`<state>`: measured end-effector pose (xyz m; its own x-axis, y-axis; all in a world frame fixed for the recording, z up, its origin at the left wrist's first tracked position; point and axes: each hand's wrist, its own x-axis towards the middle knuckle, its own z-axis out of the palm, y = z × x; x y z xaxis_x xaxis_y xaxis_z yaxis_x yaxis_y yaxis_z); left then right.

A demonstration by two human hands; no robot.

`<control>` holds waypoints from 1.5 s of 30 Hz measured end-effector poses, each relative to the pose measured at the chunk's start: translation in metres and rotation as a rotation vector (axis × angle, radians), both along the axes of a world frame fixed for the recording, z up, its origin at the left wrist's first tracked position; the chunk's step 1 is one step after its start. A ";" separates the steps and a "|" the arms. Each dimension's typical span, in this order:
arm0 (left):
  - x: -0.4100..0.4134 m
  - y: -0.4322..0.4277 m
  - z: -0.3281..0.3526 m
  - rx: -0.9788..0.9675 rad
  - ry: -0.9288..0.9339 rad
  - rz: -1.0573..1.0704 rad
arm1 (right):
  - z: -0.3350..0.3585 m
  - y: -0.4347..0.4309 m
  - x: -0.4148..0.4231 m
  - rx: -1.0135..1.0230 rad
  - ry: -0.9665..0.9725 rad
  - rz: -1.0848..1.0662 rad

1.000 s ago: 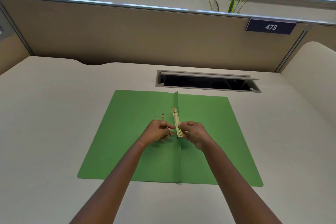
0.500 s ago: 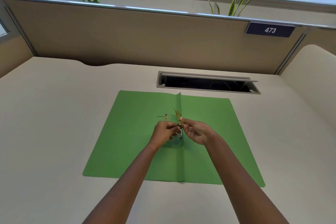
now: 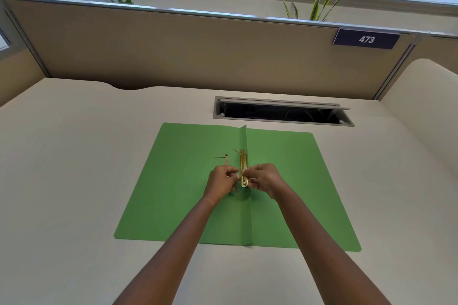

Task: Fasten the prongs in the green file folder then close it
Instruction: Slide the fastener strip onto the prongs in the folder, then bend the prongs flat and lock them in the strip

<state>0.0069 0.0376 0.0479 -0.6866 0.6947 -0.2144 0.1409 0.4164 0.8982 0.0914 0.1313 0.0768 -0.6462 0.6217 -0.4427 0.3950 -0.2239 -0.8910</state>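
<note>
The green file folder (image 3: 188,188) lies open and flat on the pale counter (image 3: 74,181) in front of me, its centre crease (image 3: 245,218) running away from me and standing up a little at the far end. Both my hands meet over that crease, about midway along it.

My right hand (image 3: 266,179) pinches the near end of the brass fastener bar (image 3: 243,168) between thumb and fingers (image 3: 247,173). The bar lies along the crease, just left of it, its far end pointing toward the partition (image 3: 198,49). A thin prong (image 3: 236,151) sticks out at an angle from that far end.

My left hand (image 3: 221,181) is curled close beside the bar, fingertips drawn in narrow toward it; I cannot tell whether they grip the bar or a prong beneath them. Left of the bar a second small brass piece (image 3: 226,160) sits on the left leaf, with a thin wire tip poking sideways from it.

Beyond the folder, an open cable slot (image 3: 282,112) is set into the counter. The partition carries a dark plate (image 3: 366,39) reading 473, and plants (image 3: 319,0) stand on the window ledge behind it.
</note>
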 end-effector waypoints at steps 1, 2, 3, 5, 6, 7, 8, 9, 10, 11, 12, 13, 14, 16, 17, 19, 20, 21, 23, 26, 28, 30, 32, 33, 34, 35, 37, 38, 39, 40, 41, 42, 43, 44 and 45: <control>0.000 0.000 0.000 0.004 0.042 0.018 | -0.002 -0.001 0.001 0.030 -0.011 0.018; -0.001 0.001 0.000 0.007 0.094 0.014 | -0.004 -0.002 0.002 0.046 -0.018 0.033; -0.001 0.001 0.000 0.004 0.154 -0.018 | -0.005 -0.003 0.003 0.050 -0.026 0.044; 0.000 0.003 0.000 -0.007 0.246 -0.120 | -0.007 -0.005 0.006 0.048 -0.038 0.066; 0.000 0.003 -0.001 -0.010 0.271 -0.160 | -0.008 -0.005 0.007 0.047 -0.041 0.073; 0.000 0.004 -0.001 -0.011 0.285 -0.185 | -0.008 -0.005 0.009 0.051 -0.043 0.075; 0.000 0.004 -0.002 -0.012 0.297 -0.200 | -0.009 -0.004 0.011 0.061 -0.043 0.073; 0.000 0.004 -0.003 -0.016 0.311 -0.212 | -0.009 -0.003 0.012 0.073 -0.041 0.068; 0.000 0.004 -0.004 -0.024 0.327 -0.227 | -0.010 -0.002 0.014 0.087 -0.040 0.062; 0.001 0.004 -0.006 -0.040 0.345 -0.242 | -0.010 0.000 0.015 0.103 -0.042 0.064; 0.002 0.004 -0.008 -0.061 0.367 -0.255 | -0.010 0.001 0.016 0.122 -0.048 0.073; 0.003 0.004 -0.010 -0.083 0.392 -0.263 | -0.009 0.002 0.016 0.142 -0.057 0.085; 0.004 0.004 -0.011 -0.100 0.414 -0.266 | -0.009 0.003 0.016 0.166 -0.069 0.093; 0.005 0.005 -0.011 -0.116 0.452 -0.267 | -0.009 0.005 0.014 0.239 -0.094 0.083; 0.006 0.005 -0.010 -0.130 0.476 -0.276 | -0.009 0.006 0.013 0.287 -0.104 0.063; 0.008 0.007 -0.007 -0.181 0.545 -0.318 | -0.011 0.009 0.008 0.405 -0.122 0.016; 0.009 0.007 -0.006 -0.211 0.587 -0.346 | -0.012 0.011 0.005 0.473 -0.134 -0.007; 0.009 0.009 -0.004 -0.245 0.626 -0.373 | -0.012 0.012 0.001 0.537 -0.143 -0.023; 0.010 0.012 0.000 -0.316 0.699 -0.423 | -0.015 0.015 -0.005 0.655 -0.155 -0.035; 0.011 0.018 0.003 -0.392 0.770 -0.471 | -0.017 0.020 -0.013 0.755 -0.156 -0.010; 0.012 0.021 0.005 -0.437 0.799 -0.468 | -0.018 0.023 -0.019 0.782 -0.150 0.036; 0.015 0.024 0.006 -0.472 0.836 -0.460 | -0.020 0.025 -0.023 0.789 -0.134 0.066; 0.018 0.025 0.007 -0.490 0.875 -0.456 | -0.025 0.029 -0.027 0.770 -0.114 0.061; 0.019 0.025 0.008 -0.492 0.890 -0.451 | -0.028 0.032 -0.028 0.760 -0.103 0.048; 0.020 0.026 0.008 -0.495 0.901 -0.446 | -0.031 0.035 -0.029 0.745 -0.098 0.026; 0.020 0.025 0.008 -0.499 0.906 -0.443 | -0.034 0.039 -0.030 0.722 -0.095 -0.004; 0.020 0.026 0.008 -0.507 0.906 -0.444 | -0.038 0.046 -0.030 0.632 -0.084 -0.070; 0.020 0.026 0.008 -0.507 0.903 -0.446 | -0.039 0.049 -0.032 0.589 -0.081 -0.090; 0.020 0.026 0.008 -0.507 0.901 -0.449 | -0.040 0.052 -0.034 0.561 -0.083 -0.101; 0.019 0.026 0.007 -0.508 0.904 -0.451 | -0.040 0.053 -0.036 0.552 -0.093 -0.104; 0.019 0.026 0.007 -0.508 0.907 -0.452 | -0.040 0.054 -0.039 0.555 -0.101 -0.106; 0.019 0.026 0.007 -0.507 0.907 -0.452 | -0.039 0.055 -0.041 0.565 -0.108 -0.112; 0.019 0.026 0.007 -0.506 0.908 -0.452 | -0.038 0.055 -0.043 0.580 -0.111 -0.116; 0.019 0.026 0.007 -0.506 0.911 -0.452 | -0.038 0.055 -0.046 0.606 -0.115 -0.111; 0.018 0.026 0.006 -0.504 0.912 -0.454 | -0.037 0.055 -0.048 0.642 -0.119 -0.092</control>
